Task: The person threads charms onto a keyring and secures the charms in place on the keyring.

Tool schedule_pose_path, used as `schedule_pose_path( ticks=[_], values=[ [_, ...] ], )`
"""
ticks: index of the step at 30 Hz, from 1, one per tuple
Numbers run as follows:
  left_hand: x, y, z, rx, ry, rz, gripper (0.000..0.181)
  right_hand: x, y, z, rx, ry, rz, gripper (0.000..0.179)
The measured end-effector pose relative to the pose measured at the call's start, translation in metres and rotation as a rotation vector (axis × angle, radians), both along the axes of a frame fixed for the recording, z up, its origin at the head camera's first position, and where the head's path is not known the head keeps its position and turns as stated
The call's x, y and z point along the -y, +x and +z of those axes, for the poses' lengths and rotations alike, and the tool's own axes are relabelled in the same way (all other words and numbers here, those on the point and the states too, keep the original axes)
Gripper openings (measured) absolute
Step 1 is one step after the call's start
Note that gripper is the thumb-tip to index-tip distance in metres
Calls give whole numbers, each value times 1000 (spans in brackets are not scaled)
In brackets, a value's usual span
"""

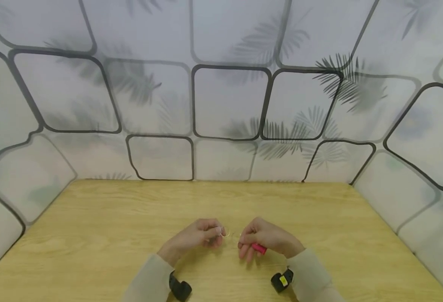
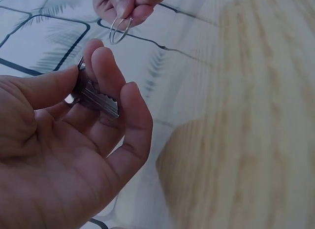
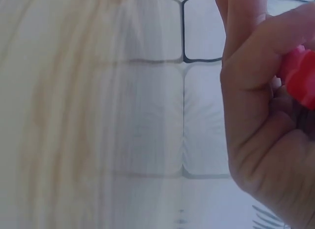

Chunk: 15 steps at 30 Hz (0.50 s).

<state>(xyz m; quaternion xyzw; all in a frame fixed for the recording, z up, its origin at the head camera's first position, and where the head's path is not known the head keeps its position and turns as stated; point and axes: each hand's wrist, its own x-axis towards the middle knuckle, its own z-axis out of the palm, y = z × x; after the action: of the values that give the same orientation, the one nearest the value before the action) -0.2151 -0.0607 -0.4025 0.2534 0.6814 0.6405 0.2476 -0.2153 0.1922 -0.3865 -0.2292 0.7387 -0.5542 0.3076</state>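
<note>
From my left, the wood-grain tabletop (image 1: 104,222) ends against the left wall (image 1: 6,205), runs back to the patterned back wall (image 1: 221,157), and stops on my right along the right wall (image 1: 413,209). Wood surface extends to either side of my hands and beyond them to the rear edge; both hands are well apart from all three walls. My left hand (image 1: 198,234) pinches a metal key (image 2: 101,100) between thumb and fingers, blade outward, with a thin ring (image 1: 225,235) showing at its fingertips. A narrow gap separates the hands. My right hand (image 1: 268,236) is closed around a red lobed piece (image 1: 259,248), and its fingertips pinch metal loops (image 2: 112,34); how these connect, I cannot tell.
</note>
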Motion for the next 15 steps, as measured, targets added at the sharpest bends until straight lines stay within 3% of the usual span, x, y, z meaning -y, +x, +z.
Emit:
schedule_pose_path(
  ticks=[5, 11, 15],
  values=[
    [-2, 2, 1, 6, -17, -19, 24, 4, 2, 1, -4, -3, 22, 25],
    [-4, 3, 3, -54, -67, -75, 24, 7, 2, 2, 1, -4, 49, 25],
    [-6, 4, 2, -86, -112, -81, 23, 8, 4, 3, -1, -2, 77, 25]
  ],
)
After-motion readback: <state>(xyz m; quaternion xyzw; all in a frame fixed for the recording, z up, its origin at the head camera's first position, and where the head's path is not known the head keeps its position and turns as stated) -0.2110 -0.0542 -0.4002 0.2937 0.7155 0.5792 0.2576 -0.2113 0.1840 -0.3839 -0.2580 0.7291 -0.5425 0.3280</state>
